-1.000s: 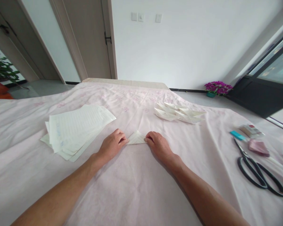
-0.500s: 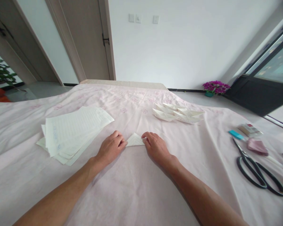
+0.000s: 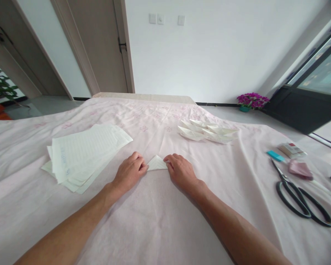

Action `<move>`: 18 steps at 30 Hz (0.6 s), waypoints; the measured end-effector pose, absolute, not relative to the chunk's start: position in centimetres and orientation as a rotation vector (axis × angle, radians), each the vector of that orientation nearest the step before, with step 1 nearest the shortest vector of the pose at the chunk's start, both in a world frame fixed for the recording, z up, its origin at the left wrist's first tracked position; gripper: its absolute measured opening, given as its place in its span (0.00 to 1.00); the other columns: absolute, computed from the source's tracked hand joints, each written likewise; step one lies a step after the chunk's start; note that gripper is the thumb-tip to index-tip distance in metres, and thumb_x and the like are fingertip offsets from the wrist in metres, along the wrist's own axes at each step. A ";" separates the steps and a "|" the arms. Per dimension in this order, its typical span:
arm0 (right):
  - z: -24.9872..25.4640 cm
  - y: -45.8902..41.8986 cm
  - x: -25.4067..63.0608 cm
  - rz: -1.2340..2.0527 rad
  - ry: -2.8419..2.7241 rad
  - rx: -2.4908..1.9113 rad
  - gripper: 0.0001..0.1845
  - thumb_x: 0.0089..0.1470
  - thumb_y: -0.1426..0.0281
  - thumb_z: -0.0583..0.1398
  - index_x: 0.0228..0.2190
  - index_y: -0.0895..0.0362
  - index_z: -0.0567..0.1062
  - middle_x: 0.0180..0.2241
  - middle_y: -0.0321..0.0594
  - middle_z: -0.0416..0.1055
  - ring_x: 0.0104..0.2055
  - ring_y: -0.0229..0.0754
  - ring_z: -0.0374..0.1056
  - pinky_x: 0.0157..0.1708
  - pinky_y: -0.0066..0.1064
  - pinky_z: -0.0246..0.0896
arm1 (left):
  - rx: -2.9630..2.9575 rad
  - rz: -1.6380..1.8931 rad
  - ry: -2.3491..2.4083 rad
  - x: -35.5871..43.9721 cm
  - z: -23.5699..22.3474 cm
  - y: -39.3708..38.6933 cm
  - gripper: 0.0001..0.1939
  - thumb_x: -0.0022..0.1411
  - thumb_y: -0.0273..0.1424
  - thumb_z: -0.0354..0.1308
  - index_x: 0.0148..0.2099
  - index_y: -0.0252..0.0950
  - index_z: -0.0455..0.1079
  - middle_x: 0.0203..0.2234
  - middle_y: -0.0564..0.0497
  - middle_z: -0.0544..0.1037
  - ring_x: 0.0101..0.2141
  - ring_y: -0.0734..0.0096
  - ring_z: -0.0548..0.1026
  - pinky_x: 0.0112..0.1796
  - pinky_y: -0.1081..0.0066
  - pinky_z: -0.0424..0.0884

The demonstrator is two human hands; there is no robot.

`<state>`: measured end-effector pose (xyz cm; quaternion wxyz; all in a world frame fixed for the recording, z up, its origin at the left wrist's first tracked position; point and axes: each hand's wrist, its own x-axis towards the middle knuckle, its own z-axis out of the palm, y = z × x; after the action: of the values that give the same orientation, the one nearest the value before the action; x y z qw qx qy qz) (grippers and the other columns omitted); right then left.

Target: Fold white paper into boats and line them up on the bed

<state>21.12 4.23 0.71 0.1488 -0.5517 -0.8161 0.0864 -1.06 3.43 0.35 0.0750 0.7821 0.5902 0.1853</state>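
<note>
A small folded paper triangle (image 3: 157, 163) lies on the pink cloth, its point facing away from me. My left hand (image 3: 131, 170) pinches its left corner between thumb and curled fingers. At the opposite corner, my right hand (image 3: 180, 168) is closed on the paper in the same way. Fingertips hide both corners. Left of my hands is a fanned stack of lined paper sheets (image 3: 85, 152). Several folded paper boats (image 3: 206, 131) sit grouped beyond my right hand.
On the right lie black-handled scissors (image 3: 294, 197), a blue eraser-like block (image 3: 276, 155), a pink cloth piece (image 3: 300, 169) and a small wrapped packet (image 3: 291, 150). The wrinkled pink tablecloth (image 3: 160, 221) covers the table. A pot of purple flowers (image 3: 252, 101) stands on the floor beyond.
The view has shifted very slightly. Both hands keep hold of the paper triangle's corners, with hardly any movement.
</note>
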 end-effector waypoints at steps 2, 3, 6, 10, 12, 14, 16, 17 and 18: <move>0.6 4.2 21.1 0.220 -2.353 -1.585 0.11 0.63 0.71 0.51 0.43 0.53 0.72 0.41 0.40 0.72 0.43 0.42 0.66 0.41 0.30 0.54 | 2.386 0.574 1.758 -0.9 0.3 3.4 0.06 0.63 0.28 0.53 0.32 0.36 0.65 0.34 0.52 0.68 0.33 0.72 0.70 0.36 0.72 0.66; 0.6 4.2 21.0 0.206 -2.356 -1.587 0.11 0.63 0.72 0.51 0.43 0.53 0.72 0.40 0.40 0.72 0.43 0.42 0.66 0.41 0.30 0.54 | 2.425 0.596 1.747 -0.8 0.3 3.3 0.04 0.62 0.27 0.53 0.34 0.36 0.66 0.35 0.51 0.68 0.35 0.71 0.70 0.38 0.71 0.67; 0.6 4.1 20.8 0.191 -2.366 -1.597 0.12 0.64 0.72 0.50 0.44 0.53 0.71 0.40 0.41 0.72 0.43 0.43 0.66 0.42 0.31 0.54 | 2.608 0.689 1.631 -0.5 0.1 3.0 0.07 0.64 0.24 0.52 0.44 0.36 0.68 0.40 0.48 0.70 0.41 0.66 0.71 0.45 0.64 0.69; 0.7 4.0 20.6 0.184 -2.358 -1.619 0.13 0.64 0.72 0.49 0.45 0.53 0.70 0.42 0.42 0.70 0.43 0.43 0.66 0.42 0.32 0.54 | 2.871 0.702 1.287 -0.4 -0.4 2.8 0.16 0.66 0.21 0.48 0.53 0.38 0.67 0.45 0.45 0.73 0.46 0.64 0.71 0.49 0.62 0.69; 0.5 3.9 20.6 0.173 -2.351 -1.630 0.13 0.64 0.73 0.48 0.46 0.53 0.69 0.42 0.43 0.69 0.43 0.43 0.65 0.42 0.32 0.54 | 2.954 0.599 1.162 -0.4 -0.5 2.7 0.16 0.66 0.20 0.49 0.54 0.36 0.67 0.43 0.45 0.75 0.44 0.64 0.73 0.48 0.64 0.70; 0.3 3.9 20.6 0.161 -2.347 -1.635 0.14 0.64 0.74 0.48 0.46 0.54 0.69 0.42 0.43 0.69 0.43 0.43 0.65 0.42 0.32 0.54 | 3.010 0.478 1.149 -0.3 -0.4 2.4 0.17 0.65 0.19 0.49 0.55 0.34 0.66 0.40 0.45 0.76 0.42 0.64 0.74 0.46 0.65 0.72; 0.2 3.7 20.6 0.138 -2.337 -1.640 0.14 0.64 0.75 0.48 0.46 0.54 0.68 0.42 0.43 0.68 0.44 0.44 0.64 0.43 0.33 0.53 | 3.047 0.394 1.221 0.1 -0.3 2.0 0.18 0.65 0.18 0.48 0.55 0.32 0.66 0.40 0.45 0.77 0.41 0.64 0.75 0.44 0.65 0.73; 0.2 3.6 20.5 0.124 -2.328 -1.647 0.14 0.64 0.75 0.47 0.46 0.54 0.68 0.42 0.43 0.68 0.44 0.44 0.63 0.43 0.33 0.53 | 3.062 0.356 1.262 0.3 -0.2 1.7 0.19 0.64 0.17 0.47 0.56 0.32 0.66 0.40 0.45 0.77 0.41 0.63 0.75 0.44 0.65 0.73; 0.2 3.4 20.5 0.108 -2.316 -1.660 0.14 0.64 0.74 0.47 0.46 0.54 0.68 0.42 0.44 0.68 0.44 0.45 0.62 0.44 0.34 0.52 | 3.073 0.319 1.303 0.6 -0.1 1.4 0.20 0.64 0.16 0.47 0.56 0.31 0.65 0.40 0.44 0.77 0.41 0.63 0.76 0.44 0.66 0.73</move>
<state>20.50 3.37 0.22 0.1446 -0.5759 -0.8038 0.0373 0.58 1.43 -0.13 -0.1056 0.9114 0.3863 0.0945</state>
